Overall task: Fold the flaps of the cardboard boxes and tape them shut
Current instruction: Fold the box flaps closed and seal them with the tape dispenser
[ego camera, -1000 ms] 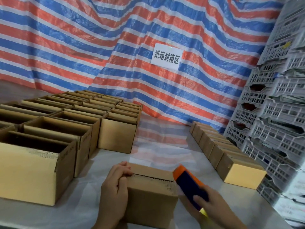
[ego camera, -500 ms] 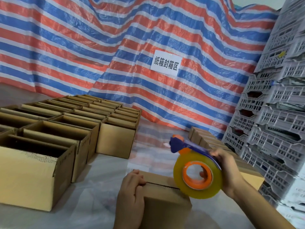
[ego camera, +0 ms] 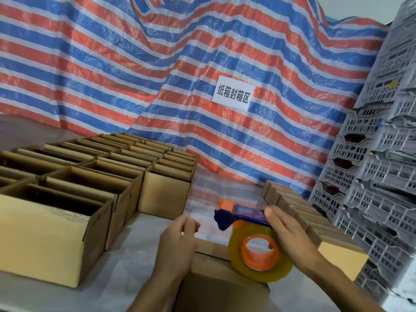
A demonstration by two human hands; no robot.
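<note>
Head view: gripping blue-and-orange tape dispenser [ego camera: 238, 216] in right hand [ego camera: 290, 235] over closed brown cardboard box [ego camera: 220, 287] on white counter [ego camera: 135, 266], left hand [ego camera: 177, 242] fingers [ego camera: 191, 225] loosely curled, empty, at its corner; liable to let flaps [ego camera: 211, 247] lift, sealing crooked.

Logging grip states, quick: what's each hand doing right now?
Left hand: open, fingers loosely curled, nothing visible in them, at the box's left edge.
Right hand: gripping the tape dispenser.
</note>
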